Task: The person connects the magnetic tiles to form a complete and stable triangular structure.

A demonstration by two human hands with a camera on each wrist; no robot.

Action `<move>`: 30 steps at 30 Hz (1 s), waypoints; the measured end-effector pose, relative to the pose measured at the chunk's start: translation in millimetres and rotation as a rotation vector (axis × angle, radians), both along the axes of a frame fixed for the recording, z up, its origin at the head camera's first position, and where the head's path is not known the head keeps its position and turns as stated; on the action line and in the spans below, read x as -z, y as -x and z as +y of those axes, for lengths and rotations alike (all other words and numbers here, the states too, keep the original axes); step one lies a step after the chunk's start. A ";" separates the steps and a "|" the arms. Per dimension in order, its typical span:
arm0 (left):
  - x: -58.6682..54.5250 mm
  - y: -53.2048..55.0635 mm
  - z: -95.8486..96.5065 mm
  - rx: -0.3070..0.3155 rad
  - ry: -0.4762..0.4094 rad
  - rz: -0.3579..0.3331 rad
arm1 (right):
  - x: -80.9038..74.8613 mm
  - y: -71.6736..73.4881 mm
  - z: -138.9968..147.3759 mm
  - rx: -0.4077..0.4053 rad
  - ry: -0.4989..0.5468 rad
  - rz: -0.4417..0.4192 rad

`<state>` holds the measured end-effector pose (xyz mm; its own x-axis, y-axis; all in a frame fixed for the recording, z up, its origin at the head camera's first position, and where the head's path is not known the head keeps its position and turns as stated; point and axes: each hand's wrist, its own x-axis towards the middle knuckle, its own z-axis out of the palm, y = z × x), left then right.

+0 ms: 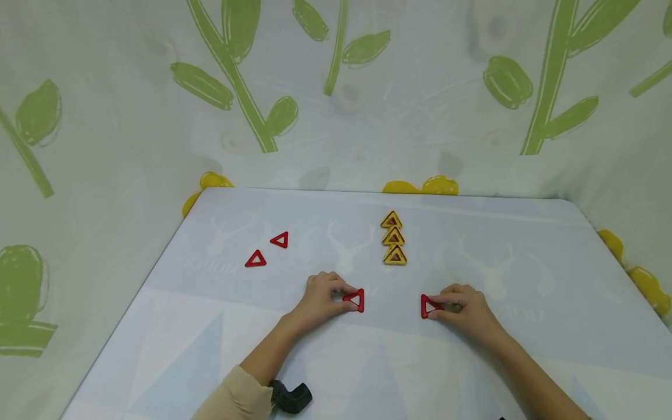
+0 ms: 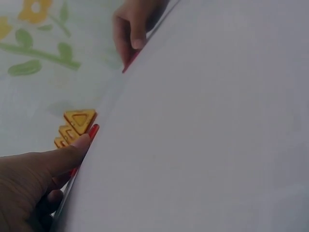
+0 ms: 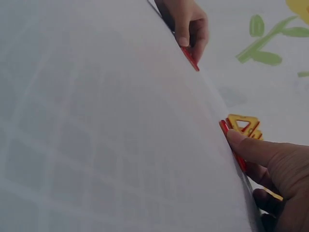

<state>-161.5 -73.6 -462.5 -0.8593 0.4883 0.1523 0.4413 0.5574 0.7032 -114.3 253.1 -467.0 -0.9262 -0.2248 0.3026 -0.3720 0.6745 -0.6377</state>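
My left hand point(image 1: 322, 297) pinches a red triangle frame point(image 1: 361, 300) between thumb and fingers, one flat side turned to the right. Opposite it, my right hand point(image 1: 466, 310) pinches a second red triangle frame point(image 1: 424, 306), its flat side turned to the left. A gap of tabletop lies between the two frames. Beyond the hands, three yellow triangles point(image 1: 395, 262) stand in a column, each with a reddish-brown centre. In the left wrist view the thumb point(image 2: 79, 143) presses on the red piece point(image 2: 95, 130); the right wrist view shows the same kind of grip on its red piece point(image 3: 225, 126).
Two loose red triangle frames, one nearer point(image 1: 255, 266) and one farther point(image 1: 286, 240), lie at the left of the white table point(image 1: 173, 315). A black curved object point(image 1: 291, 398) shows beside the left sleeve point(image 1: 240, 396). A leaf-patterned cloth point(image 1: 367, 140) rises behind the table's far edge.
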 end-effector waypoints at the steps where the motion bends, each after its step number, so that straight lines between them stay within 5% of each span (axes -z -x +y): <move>1: 0.9 0.2 0.7 0.002 0.002 0.000 | 0.4 -0.2 -1.1 0.003 -0.002 -0.004; 30: 1.2 -0.8 32.7 0.049 0.069 0.037 | -0.3 5.1 -29.2 -0.047 -0.030 0.015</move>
